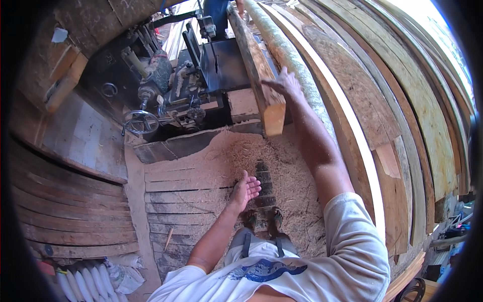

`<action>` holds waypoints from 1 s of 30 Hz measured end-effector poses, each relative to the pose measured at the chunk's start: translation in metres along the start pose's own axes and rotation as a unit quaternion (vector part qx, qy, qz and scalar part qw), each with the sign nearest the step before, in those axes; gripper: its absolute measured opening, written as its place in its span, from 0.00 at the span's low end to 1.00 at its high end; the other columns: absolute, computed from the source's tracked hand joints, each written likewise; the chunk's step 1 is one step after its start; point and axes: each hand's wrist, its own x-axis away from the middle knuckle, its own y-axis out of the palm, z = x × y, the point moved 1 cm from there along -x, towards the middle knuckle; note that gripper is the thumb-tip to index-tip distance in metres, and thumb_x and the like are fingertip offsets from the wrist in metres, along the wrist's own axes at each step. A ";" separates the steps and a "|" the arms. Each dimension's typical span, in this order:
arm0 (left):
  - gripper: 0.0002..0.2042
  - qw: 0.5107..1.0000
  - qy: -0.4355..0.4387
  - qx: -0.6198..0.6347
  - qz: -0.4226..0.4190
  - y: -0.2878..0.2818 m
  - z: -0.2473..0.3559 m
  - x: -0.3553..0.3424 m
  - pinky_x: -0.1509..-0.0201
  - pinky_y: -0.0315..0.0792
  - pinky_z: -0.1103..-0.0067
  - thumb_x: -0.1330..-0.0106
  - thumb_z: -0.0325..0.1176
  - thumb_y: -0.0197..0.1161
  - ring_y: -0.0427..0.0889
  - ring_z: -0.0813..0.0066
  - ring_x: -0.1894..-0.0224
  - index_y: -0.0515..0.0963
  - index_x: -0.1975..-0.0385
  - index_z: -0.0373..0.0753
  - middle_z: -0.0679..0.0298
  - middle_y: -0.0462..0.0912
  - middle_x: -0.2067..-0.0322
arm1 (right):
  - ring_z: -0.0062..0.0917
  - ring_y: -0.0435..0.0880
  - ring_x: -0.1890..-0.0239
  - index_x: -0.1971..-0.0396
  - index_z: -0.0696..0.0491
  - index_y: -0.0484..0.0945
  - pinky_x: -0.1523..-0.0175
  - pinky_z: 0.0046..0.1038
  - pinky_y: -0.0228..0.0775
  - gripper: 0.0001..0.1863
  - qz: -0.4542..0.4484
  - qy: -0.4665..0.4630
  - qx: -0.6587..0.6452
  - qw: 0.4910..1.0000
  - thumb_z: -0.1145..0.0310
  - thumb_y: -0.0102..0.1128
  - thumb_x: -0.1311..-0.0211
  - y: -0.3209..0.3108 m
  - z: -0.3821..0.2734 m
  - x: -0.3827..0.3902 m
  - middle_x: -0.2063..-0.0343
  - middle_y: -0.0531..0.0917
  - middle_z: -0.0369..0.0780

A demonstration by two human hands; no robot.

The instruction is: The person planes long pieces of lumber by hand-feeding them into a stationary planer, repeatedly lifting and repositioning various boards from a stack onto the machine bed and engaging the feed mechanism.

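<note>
Since the squared timber beam lies along the machine table's right edge, right hand's thumb overlaps it, contact unclear; fingers splayed, arm extended. Left hand open, palm showing.

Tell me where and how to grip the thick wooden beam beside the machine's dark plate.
Probably by its near end, coming from the person's side: the beam runs lengthwise away from them, and that pale, squared end reaches past the dark plate. The open, empty left hand could come up under it, while the right hand, at the beam's right edge, steadies from above.
</note>
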 end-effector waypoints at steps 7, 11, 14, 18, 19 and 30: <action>0.46 0.979 -0.154 0.136 0.006 -0.024 -0.054 -0.054 0.42 0.68 0.58 0.42 0.76 0.40 0.74 0.57 0.45 0.64 0.40 0.37 0.52 0.71 0.44 | 0.47 0.82 0.57 0.30 0.59 0.42 0.52 0.43 0.74 0.63 -0.062 -0.056 0.035 0.996 0.41 0.68 0.59 0.069 0.052 0.149 0.58 0.80 0.57; 0.50 0.940 -0.159 0.268 -0.139 -0.001 -0.108 -0.046 0.34 0.63 0.61 0.43 0.78 0.34 0.68 0.55 0.38 0.57 0.33 0.37 0.50 0.66 0.38 | 0.51 0.81 0.57 0.29 0.53 0.36 0.51 0.44 0.74 0.66 -0.112 0.002 0.036 0.993 0.37 0.68 0.59 0.081 0.076 0.275 0.56 0.78 0.56; 0.50 0.921 -0.173 0.290 -0.195 0.012 -0.157 -0.019 0.34 0.63 0.61 0.43 0.78 0.35 0.68 0.56 0.38 0.58 0.33 0.37 0.51 0.66 0.38 | 0.52 0.80 0.57 0.29 0.54 0.36 0.51 0.44 0.73 0.65 -0.128 0.041 0.012 0.991 0.39 0.67 0.58 0.066 0.092 0.365 0.54 0.76 0.56; 0.49 0.930 -0.184 0.258 -0.185 0.004 -0.214 0.023 0.34 0.63 0.60 0.43 0.77 0.35 0.69 0.56 0.38 0.58 0.33 0.38 0.52 0.66 0.38 | 0.53 0.80 0.57 0.29 0.57 0.34 0.52 0.45 0.73 0.66 -0.183 0.068 0.001 0.981 0.41 0.69 0.58 0.040 0.099 0.466 0.53 0.74 0.56; 0.49 0.933 -0.182 0.253 -0.182 0.004 -0.228 0.035 0.34 0.63 0.60 0.42 0.77 0.36 0.69 0.56 0.38 0.58 0.33 0.38 0.52 0.67 0.38 | 0.53 0.80 0.57 0.29 0.57 0.34 0.52 0.45 0.73 0.66 -0.184 0.073 0.003 0.980 0.41 0.69 0.58 0.040 0.110 0.487 0.53 0.74 0.56; 0.47 0.942 -0.157 0.232 -0.183 0.006 -0.349 0.149 0.34 0.63 0.60 0.42 0.76 0.38 0.70 0.57 0.38 0.59 0.33 0.41 0.54 0.67 0.38 | 0.53 0.80 0.56 0.29 0.56 0.34 0.52 0.46 0.74 0.65 -0.169 0.034 0.009 0.985 0.39 0.67 0.56 0.020 0.192 0.616 0.49 0.71 0.56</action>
